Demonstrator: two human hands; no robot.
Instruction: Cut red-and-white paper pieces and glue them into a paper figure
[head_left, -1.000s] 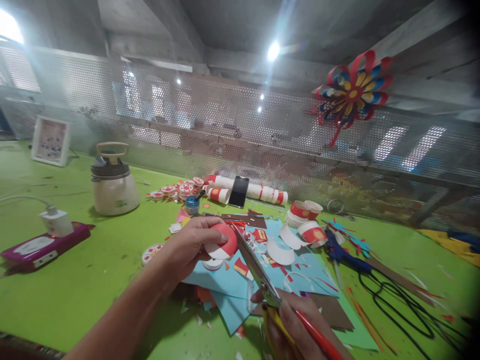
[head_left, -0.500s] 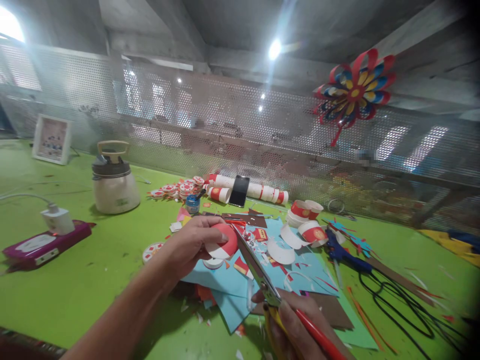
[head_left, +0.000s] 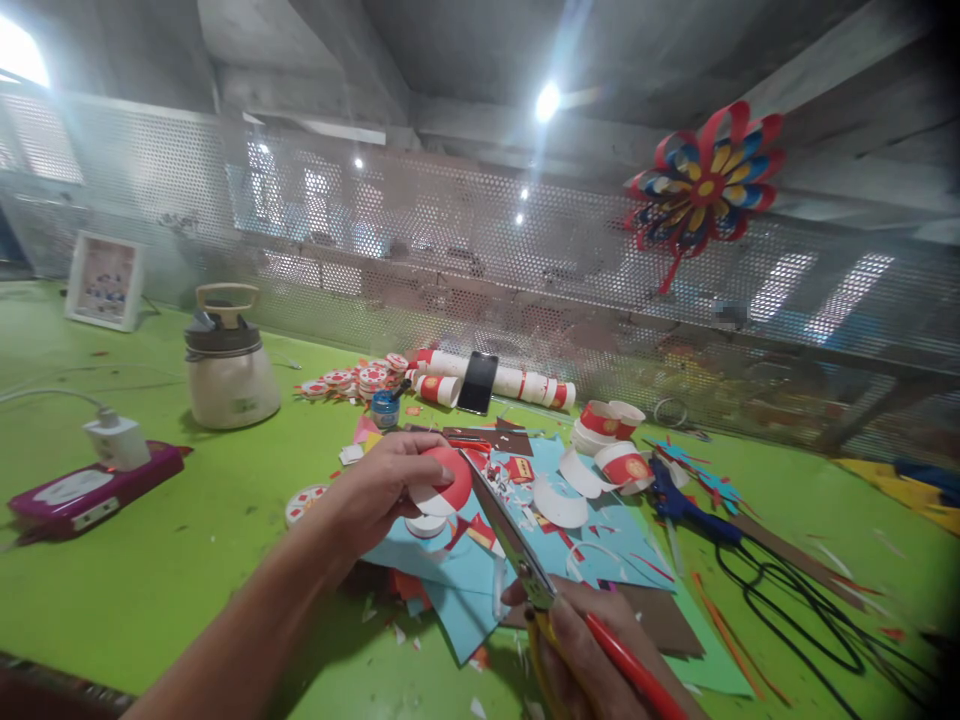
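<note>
- Above the blue paper, a red-and-white disc is held up by the left hand — the left grip is closed on its edge, with the thumb laid over its face.
- The scissors are held by the right hand, whose grip is wrapped around the red and yellow handles; the blades are pointed at the disc's right edge, but whether it is touched cannot be told.
- Beside the left forearm, a patterned disc is laid on the green tabletop.
- Right of the blades, a curved white piece is seen among scraps on the paper.
- Farther right, a blue glue gun is laid down, its black cord looped nearer.
- At the back, a phone is propped against a row of cups; a blue jar is placed near a pile of patterned discs.
- At left, a charger is plugged into a purple power strip — behind it, a jug is set.
</note>
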